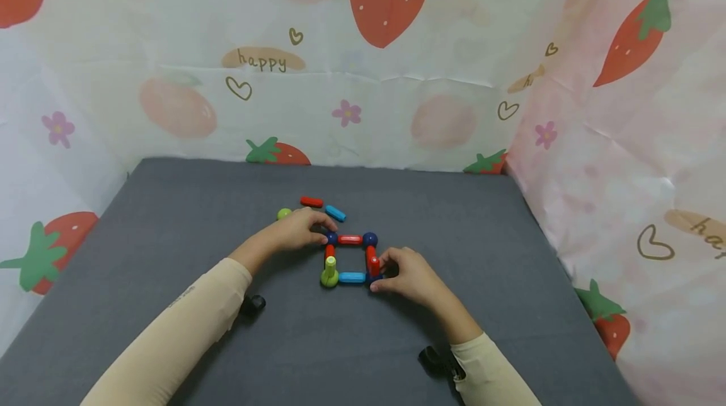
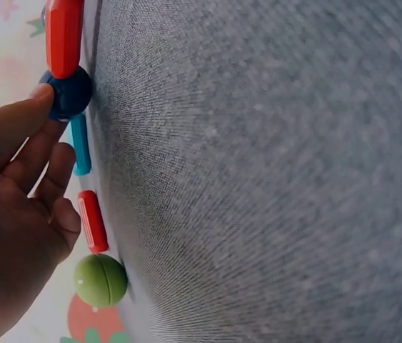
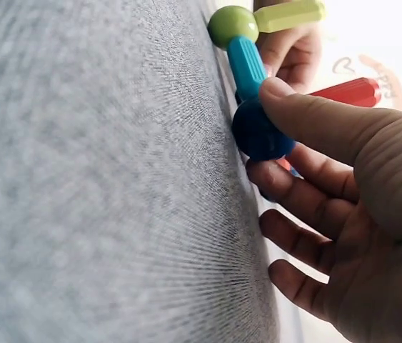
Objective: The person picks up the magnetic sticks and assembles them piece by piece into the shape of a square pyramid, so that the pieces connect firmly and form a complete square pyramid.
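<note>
1. Two hands work on a square frame (image 1: 350, 239) of rods and balls, which lies flat near the middle of the gray table (image 1: 488, 223).
2. Left hand (image 1: 297, 229): thumb and finger pinch the far-left navy ball (image 2: 72, 94), at the frame's 10 o'clock corner.
3. Right hand (image 1: 413, 275): thumb and forefinger pinch the near-right navy ball (image 3: 261, 132), at 4 o'clock; whether a finger also touches the upright red rod (image 1: 375, 265) above it, I cannot tell.
4. To do it well, I'd press both corners gently inward, level with the cloth, without twisting. Keep knuckles off that upright and the yellow-green rod (image 1: 331, 265) standing at 8 o'clock; a sideways bump could tip either.
5. Mind 11 o'clock: a loose green ball (image 1: 284, 213), red rod (image 1: 311, 202) and blue rod (image 1: 335, 213) lie just beyond the left hand, and the ball could roll.
6. The table's far edge runs across 12 o'clock, well past the frame. Forearms fill 8 and 5 o'clock, so the easiest room for moving seems to be from 1 to 3, and towards 6.
</note>
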Available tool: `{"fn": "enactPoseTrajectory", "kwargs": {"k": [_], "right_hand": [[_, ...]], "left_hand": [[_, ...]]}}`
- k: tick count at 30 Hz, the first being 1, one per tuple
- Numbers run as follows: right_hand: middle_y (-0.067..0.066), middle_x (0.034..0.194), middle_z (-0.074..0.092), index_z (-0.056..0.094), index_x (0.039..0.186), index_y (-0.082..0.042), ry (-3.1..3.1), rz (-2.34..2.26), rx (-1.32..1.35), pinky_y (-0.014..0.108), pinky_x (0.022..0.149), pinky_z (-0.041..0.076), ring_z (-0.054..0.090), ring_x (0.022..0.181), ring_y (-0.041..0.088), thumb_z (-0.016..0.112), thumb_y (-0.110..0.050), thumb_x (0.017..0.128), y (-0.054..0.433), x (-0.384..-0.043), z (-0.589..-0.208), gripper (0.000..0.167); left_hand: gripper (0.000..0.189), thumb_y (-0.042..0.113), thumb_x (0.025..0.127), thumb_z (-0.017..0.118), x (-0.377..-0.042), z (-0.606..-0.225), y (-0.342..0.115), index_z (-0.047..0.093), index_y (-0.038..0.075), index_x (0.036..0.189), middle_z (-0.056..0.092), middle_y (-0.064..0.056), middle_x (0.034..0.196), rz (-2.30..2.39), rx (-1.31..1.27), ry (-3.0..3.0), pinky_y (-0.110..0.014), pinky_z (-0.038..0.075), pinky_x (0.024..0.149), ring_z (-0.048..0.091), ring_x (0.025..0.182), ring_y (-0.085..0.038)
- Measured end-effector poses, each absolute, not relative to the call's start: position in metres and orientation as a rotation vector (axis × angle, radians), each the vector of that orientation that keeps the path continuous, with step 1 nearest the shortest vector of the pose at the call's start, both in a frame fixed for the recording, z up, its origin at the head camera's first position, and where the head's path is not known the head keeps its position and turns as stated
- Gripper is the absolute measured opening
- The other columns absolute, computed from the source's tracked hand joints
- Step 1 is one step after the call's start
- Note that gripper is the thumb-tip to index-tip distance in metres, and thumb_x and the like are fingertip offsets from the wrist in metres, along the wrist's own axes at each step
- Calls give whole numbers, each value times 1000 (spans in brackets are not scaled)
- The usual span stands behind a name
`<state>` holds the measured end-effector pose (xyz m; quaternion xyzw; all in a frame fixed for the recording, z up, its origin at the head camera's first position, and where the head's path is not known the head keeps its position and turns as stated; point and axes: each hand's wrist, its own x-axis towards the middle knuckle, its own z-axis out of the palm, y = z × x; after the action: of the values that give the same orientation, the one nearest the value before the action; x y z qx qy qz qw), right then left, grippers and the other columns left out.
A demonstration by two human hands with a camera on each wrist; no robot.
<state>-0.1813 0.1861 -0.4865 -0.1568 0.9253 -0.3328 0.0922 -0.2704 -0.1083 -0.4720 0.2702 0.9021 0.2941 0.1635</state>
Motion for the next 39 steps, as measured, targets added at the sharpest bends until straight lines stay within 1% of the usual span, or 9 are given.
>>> {"fn": "enactPoseTrajectory", "kwargs": {"k": [6, 10, 14, 18, 21, 27, 32, 35, 39], "right_hand": [[-7, 99, 68, 71, 100, -22, 2728, -1032, -437, 38, 86, 49, 59, 92, 14, 92, -32, 77, 190, -184, -486, 33], [-5, 106, 69, 72, 103, -22, 2733, -1058, -380, 41, 92, 50, 60, 99, 16, 91, -27, 78, 195, -188, -486, 32], [-2, 111, 70, 74, 107, -19, 2720, -1099, -378, 44, 98, 49, 61, 105, 18, 89, -23, 81, 200, -194, -486, 31], [0, 113, 71, 74, 111, -15, 2694, -1142, -412, 46, 99, 48, 62, 107, 20, 86, -20, 84, 204, -200, -486, 30], [2, 114, 72, 74, 115, -13, 2674, -1150, -428, 46, 100, 48, 62, 108, 21, 84, -18, 87, 205, -205, -485, 31], [2, 117, 72, 73, 122, -13, 2658, -1122, -452, 45, 99, 50, 63, 110, 20, 78, -16, 92, 205, -219, -484, 31], [2, 125, 71, 71, 129, -14, 2625, -1119, -506, 45, 101, 49, 63, 117, 21, 74, -15, 95, 207, -229, -485, 34], [2, 130, 70, 69, 133, -15, 2590, -1107, -548, 46, 107, 47, 61, 125, 22, 71, -14, 97, 206, -235, -487, 35], [3, 132, 68, 68, 135, -15, 2556, -1096, -614, 48, 110, 44, 60, 127, 24, 69, -12, 99, 205, -243, -485, 36]], "left_hand": [[26, 21, 96, 74, -268, -473, -112, 72, 19, 122, 70, 3, 122, 838, 749, 2570, -44, 50, 103, 63, 118, -21], [24, 23, 94, 77, -262, -473, -116, 73, 19, 117, 71, 4, 117, 846, 739, 2568, -44, 51, 101, 64, 113, -19], [23, 27, 91, 80, -253, -473, -117, 73, 21, 112, 72, 7, 111, 855, 696, 2564, -43, 51, 98, 64, 107, -17], [22, 29, 89, 82, -242, -476, -118, 73, 22, 108, 72, 8, 107, 881, 670, 2565, -42, 52, 96, 64, 102, -13], [23, 29, 88, 83, -232, -478, -118, 73, 21, 107, 73, 7, 106, 929, 638, 2573, -40, 52, 94, 65, 99, -12], [23, 31, 86, 85, -210, -481, -111, 72, 22, 103, 72, 8, 101, 1024, 482, 2617, -34, 52, 81, 62, 90, -12], [24, 30, 83, 88, -194, -481, -102, 71, 21, 98, 70, 8, 92, 1051, 438, 2637, -31, 51, 70, 60, 80, -12], [24, 29, 82, 89, -187, -482, -98, 71, 20, 95, 69, 9, 88, 1053, 432, 2640, -30, 51, 68, 60, 78, -11], [24, 30, 81, 89, -181, -481, -94, 71, 21, 93, 68, 9, 85, 1049, 418, 2646, -30, 51, 68, 60, 77, -11]]}}
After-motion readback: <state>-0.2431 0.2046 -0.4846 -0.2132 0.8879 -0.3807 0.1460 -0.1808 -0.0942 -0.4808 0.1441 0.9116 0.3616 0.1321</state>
